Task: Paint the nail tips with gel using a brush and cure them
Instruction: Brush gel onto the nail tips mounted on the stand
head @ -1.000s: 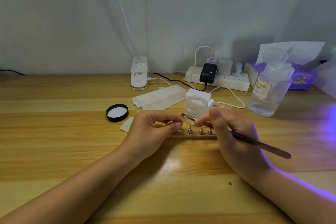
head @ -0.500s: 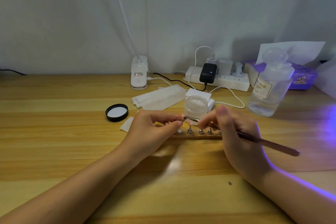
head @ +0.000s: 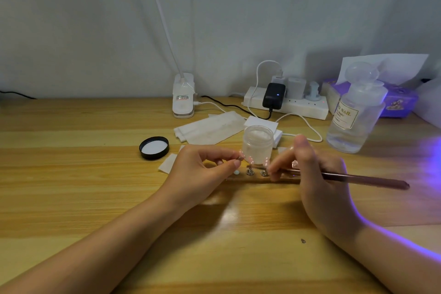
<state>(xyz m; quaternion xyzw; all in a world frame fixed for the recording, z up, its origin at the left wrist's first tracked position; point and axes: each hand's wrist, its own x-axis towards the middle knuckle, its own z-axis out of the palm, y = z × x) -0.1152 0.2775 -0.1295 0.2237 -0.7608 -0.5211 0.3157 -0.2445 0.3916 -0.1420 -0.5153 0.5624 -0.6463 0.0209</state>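
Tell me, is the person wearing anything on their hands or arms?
No. The left hand and right hand are bare, with no gloves, rings, watch or sleeves in view. Purple light falls along the edge of the right forearm.

The bristle end of the thin dark reddish-brown brush [head: 362, 180] is hidden behind the fingers of the right hand [head: 319, 179], which is motion-blurred. The right part of the low wooden nail-tip stand [head: 257, 178] is covered by that hand. Whatever the left hand [head: 202, 169] pinches between thumb and forefinger is too small to make out. The printed label on the clear plastic bottle [head: 353, 119] is only partly readable. The purple tissue box [head: 401, 100] sits half behind the bottle.
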